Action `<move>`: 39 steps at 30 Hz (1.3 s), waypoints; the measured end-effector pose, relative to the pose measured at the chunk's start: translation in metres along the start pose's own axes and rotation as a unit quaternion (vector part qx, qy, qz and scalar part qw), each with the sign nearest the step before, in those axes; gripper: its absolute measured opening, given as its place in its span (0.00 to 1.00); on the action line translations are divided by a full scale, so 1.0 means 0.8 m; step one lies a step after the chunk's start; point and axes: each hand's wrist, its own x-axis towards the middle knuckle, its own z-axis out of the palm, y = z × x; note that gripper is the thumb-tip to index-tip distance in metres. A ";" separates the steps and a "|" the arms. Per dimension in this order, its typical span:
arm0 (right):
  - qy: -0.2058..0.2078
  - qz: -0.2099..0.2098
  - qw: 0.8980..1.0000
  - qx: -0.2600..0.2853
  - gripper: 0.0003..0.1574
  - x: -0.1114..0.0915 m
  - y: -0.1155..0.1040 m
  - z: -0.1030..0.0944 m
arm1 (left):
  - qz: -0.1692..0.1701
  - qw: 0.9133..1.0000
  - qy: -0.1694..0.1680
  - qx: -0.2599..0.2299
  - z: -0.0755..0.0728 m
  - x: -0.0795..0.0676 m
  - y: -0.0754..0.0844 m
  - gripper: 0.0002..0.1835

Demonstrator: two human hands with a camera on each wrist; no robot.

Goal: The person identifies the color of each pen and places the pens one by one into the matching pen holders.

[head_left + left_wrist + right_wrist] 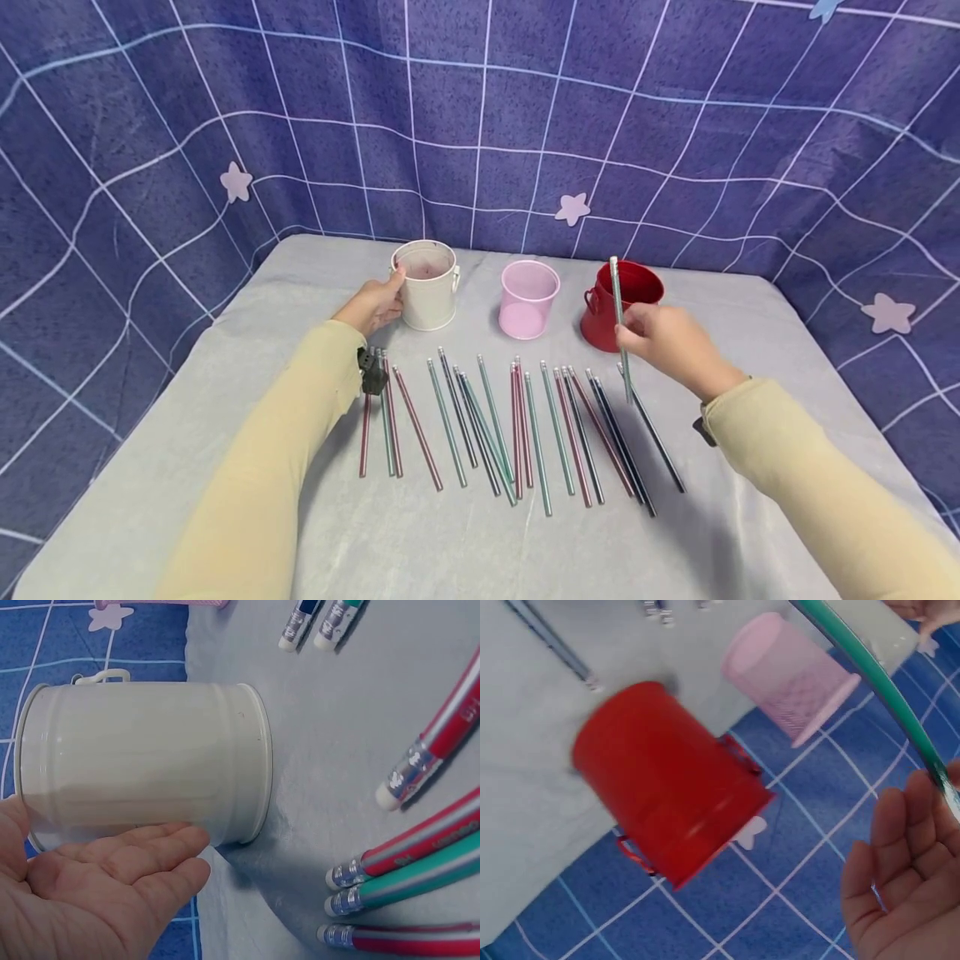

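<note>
My left hand (pixel 377 305) holds the white bucket (pixel 429 302) at its left side, the thumb at the rim and the fingers along the outer wall. In the left wrist view those fingers (pixel 161 855) lie nearly straight against the metal. My right hand (pixel 671 343) pinches a green pencil (pixel 617 292) between thumb and fingers, upright with its white eraser end on top. That pencil is in front of the red bucket (pixel 597 327), which is partly hidden by it and the hand. In the right wrist view the green pencil (pixel 877 675) crosses the upper right.
Between the two buckets stands a pink mesh cup (pixel 525 318). Several red, green and dark blue pencils (pixel 533 442) lie in a loose row on the grey cloth (pixel 450 550), eraser ends toward the containers. A blue gridded curtain (pixel 480 108) with stars hangs behind and at both sides.
</note>
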 end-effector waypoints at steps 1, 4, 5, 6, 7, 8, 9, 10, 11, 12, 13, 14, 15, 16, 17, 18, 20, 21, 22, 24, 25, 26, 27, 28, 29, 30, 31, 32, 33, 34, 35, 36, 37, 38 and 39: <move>0.010 0.002 1.000 0.014 0.08 0.002 -0.004 -0.002 | 0.000 1.000 0.000 0.001 -0.003 0.008 -0.003 0.42; 0.033 0.008 0.998 0.047 0.07 0.007 -0.009 -0.007 | 0.009 1.000 -0.006 0.007 -0.016 0.044 -0.019 0.47; 0.043 0.009 0.998 0.053 0.06 0.009 -0.010 -0.008 | 0.008 1.000 -0.009 0.005 -0.019 0.054 -0.023 0.48; 0.054 0.007 0.997 0.056 0.06 0.011 -0.011 -0.009 | 0.008 1.000 -0.010 0.006 -0.020 0.056 -0.024 0.48; 0.067 0.005 0.996 0.059 0.05 0.013 -0.011 -0.009 | 0.008 1.000 -0.009 0.008 -0.019 0.054 -0.023 0.48; 0.082 0.003 0.995 0.061 0.05 0.016 -0.011 -0.009 | 0.007 1.000 -0.006 0.012 -0.017 0.049 -0.021 0.47; 0.096 -0.001 0.994 0.061 0.04 0.018 -0.011 -0.010 | 0.007 1.000 -0.004 0.015 -0.014 0.042 -0.018 0.46; 0.109 -0.004 0.992 0.061 0.04 0.021 -0.011 -0.010 | -0.001 1.000 0.002 0.020 -0.007 0.023 -0.009 0.45; 0.118 -0.003 0.991 0.063 0.04 0.024 -0.012 -0.011 | -0.001 1.000 0.002 0.022 -0.005 0.012 -0.005 0.44; 0.124 0.000 0.990 0.064 0.04 0.027 -0.013 -0.012 | 0.000 1.000 0.005 0.024 -0.003 0.000 0.000 0.43; 0.126 0.006 0.990 0.066 0.04 0.029 -0.014 -0.012 | -0.001 1.000 0.007 0.021 -0.001 -0.007 0.002 0.42; 0.127 0.014 0.989 0.069 0.04 0.032 -0.015 -0.014 | -0.002 1.000 0.008 0.019 0.000 -0.014 0.005 0.41; 0.127 0.024 0.989 0.070 0.05 0.034 -0.017 -0.015 | -0.002 1.000 0.006 0.016 0.000 -0.017 0.006 0.41; 0.126 0.035 0.989 0.073 0.06 0.037 -0.018 -0.016 | -0.003 1.000 0.007 0.012 0.000 -0.021 0.007 0.41; 0.125 0.046 0.988 0.074 0.07 0.039 -0.020 -0.017 | -0.003 1.000 0.007 0.009 0.001 -0.022 0.008 0.41; 0.124 0.057 0.988 0.078 0.08 0.042 -0.021 -0.017 | -0.004 1.000 0.010 0.008 0.001 -0.019 0.007 0.41; 0.122 0.077 0.986 0.086 0.09 0.047 -0.023 -0.018 | -0.002 1.000 0.012 0.010 0.002 -0.010 0.004 0.42; 0.120 0.086 0.985 0.091 0.10 0.050 -0.024 -0.017 | 0.000 1.000 0.013 0.010 -0.001 0.002 -0.001 0.43; 0.117 0.093 0.984 0.095 0.10 0.054 -0.025 -0.017 | 0.007 1.000 0.013 0.011 -0.007 0.022 -0.009 0.45; 0.112 0.102 0.983 0.103 0.12 0.061 -0.026 -0.015 | 0.011 1.000 0.012 0.006 -0.019 0.071 -0.031 0.48; 0.111 0.105 0.983 0.105 0.13 0.064 -0.026 -0.013 | 0.017 1.000 0.014 0.007 -0.027 0.098 -0.043 0.50; 0.110 0.105 0.982 0.108 0.14 0.067 -0.026 -0.011 | 0.023 1.000 0.011 0.006 -0.036 0.120 -0.054 0.53; 0.110 0.108 0.981 0.114 0.14 0.071 -0.026 -0.008 | 0.024 1.000 0.009 0.005 -0.039 0.127 -0.058 0.54; 0.112 0.108 0.981 0.119 0.15 0.074 -0.026 -0.006 | 0.022 1.000 0.012 0.008 -0.038 0.121 -0.056 0.53; 0.113 0.110 0.979 0.126 0.16 0.078 -0.026 -0.004 | 0.017 1.000 0.014 0.008 -0.032 0.102 -0.048 0.51; 0.115 0.112 0.978 0.130 0.17 0.082 -0.027 -0.003 | 0.017 1.000 0.015 0.013 -0.026 0.074 -0.035 0.49; 0.116 0.115 0.977 0.138 0.17 0.085 -0.027 -0.001 | 0.015 1.000 0.015 0.013 -0.019 0.048 -0.024 0.47; 0.118 0.119 0.975 0.145 0.17 0.089 -0.028 0.000 | 0.011 1.000 0.015 0.011 -0.011 0.020 -0.012 0.44; 0.120 0.124 0.973 0.153 0.17 0.092 -0.028 0.001 | 0.006 1.000 0.020 0.011 -0.003 -0.005 -0.001 0.42; 0.122 0.127 0.972 0.157 0.17 0.096 -0.029 0.002 | 0.007 1.000 0.023 0.012 0.002 -0.017 0.005 0.40; 0.122 0.132 0.970 0.162 0.17 0.099 -0.029 0.002 | 0.012 1.000 0.023 0.013 0.003 -0.021 0.006 0.40; 0.123 0.136 0.969 0.164 0.17 0.102 -0.029 0.003 | 0.013 1.000 0.024 0.013 0.004 -0.017 0.005 0.41; 0.123 0.140 0.969 0.164 0.17 0.104 -0.029 0.004 | 0.016 0.999 0.029 0.014 0.002 -0.005 0.000 0.41; 0.124 0.144 0.968 0.166 0.17 0.107 -0.028 0.006 | 0.017 0.999 0.030 0.017 0.001 -0.001 -0.001 0.42; 0.124 0.147 0.967 0.165 0.17 0.109 -0.028 0.007 | 0.024 0.999 0.026 0.018 -0.004 0.014 -0.008 0.44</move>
